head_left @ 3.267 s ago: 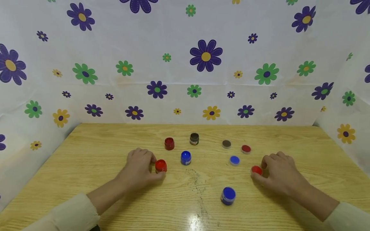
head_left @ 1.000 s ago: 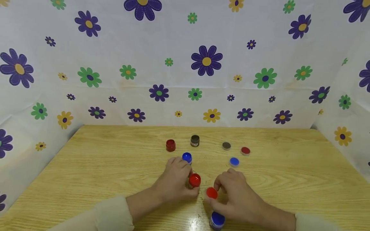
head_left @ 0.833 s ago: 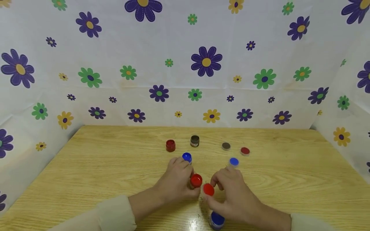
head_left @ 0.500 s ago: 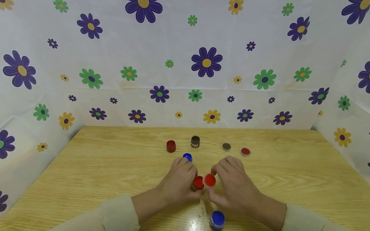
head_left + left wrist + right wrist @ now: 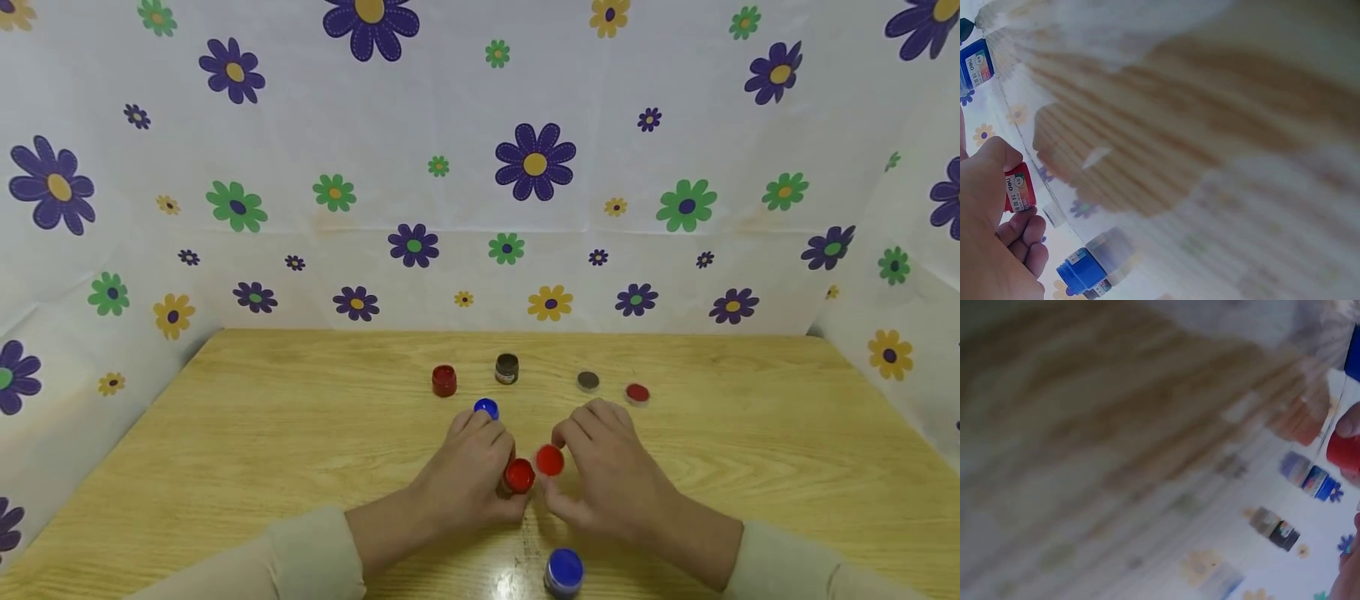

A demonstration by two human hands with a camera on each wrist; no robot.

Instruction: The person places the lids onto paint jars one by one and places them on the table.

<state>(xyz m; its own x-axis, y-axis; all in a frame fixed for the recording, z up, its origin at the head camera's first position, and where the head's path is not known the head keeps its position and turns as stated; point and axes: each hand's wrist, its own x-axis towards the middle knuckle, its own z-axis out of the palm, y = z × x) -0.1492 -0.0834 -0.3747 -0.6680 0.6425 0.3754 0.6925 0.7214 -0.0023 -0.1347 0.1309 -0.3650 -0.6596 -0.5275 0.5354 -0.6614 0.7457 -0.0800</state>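
My left hand (image 5: pixel 467 477) grips an uncapped jar of red paint (image 5: pixel 519 477), thumb on the near side and fingers on the far side. The jar's printed label shows in the left wrist view, where the red jar (image 5: pixel 1020 187) sits between thumb and fingers. Just to its right, my right hand (image 5: pixel 618 475) pinches a round red lid (image 5: pixel 550 460) by its edge. Lid and jar stand close together with a narrow gap. An uncapped blue jar (image 5: pixel 486 408) is partly hidden behind my left hand.
Further back stand a dark red jar (image 5: pixel 444 381) and a dark brownish jar (image 5: pixel 507 369), both uncapped. Their matching-coloured lids, brown (image 5: pixel 588 381) and dark red (image 5: pixel 637 393), lie to the right. A capped blue jar (image 5: pixel 564 572) stands nearest me. Flowered cloth (image 5: pixel 420 108) walls the table.
Both hands have come to the middle, bringing the red jar and lid together. The lid overlapped the jar's edge, then shifted slightly right. The capped blue jar sits nearer; the blue lid is hidden.
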